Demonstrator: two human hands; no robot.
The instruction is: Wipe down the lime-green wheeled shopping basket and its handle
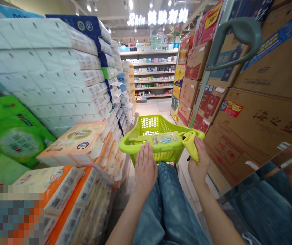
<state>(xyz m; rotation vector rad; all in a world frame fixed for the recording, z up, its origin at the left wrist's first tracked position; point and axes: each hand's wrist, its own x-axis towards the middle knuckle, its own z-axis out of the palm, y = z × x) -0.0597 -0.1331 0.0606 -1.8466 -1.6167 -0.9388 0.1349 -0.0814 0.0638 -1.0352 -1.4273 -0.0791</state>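
Note:
A lime green plastic basket (151, 127) stands on wheels or a low frame in front of my legs, its mesh sides open. My left hand (146, 166) lies over its near rim, fingers curled on the plastic. My right hand (198, 158) grips a crumpled yellow cloth (190, 146) against the rim's right corner. Inside the basket, a flat packaged item (165, 138) with a pale green label rests near the front. Whatever lies beneath it is hidden.
Tall stacks of wrapped tissue packs (59, 75) line the aisle on the left, and large cardboard cartons (258, 126) rise on the right. A grey curved handle (234, 41) juts out above them. Shelves of products (153, 73) stand at the aisle's far end.

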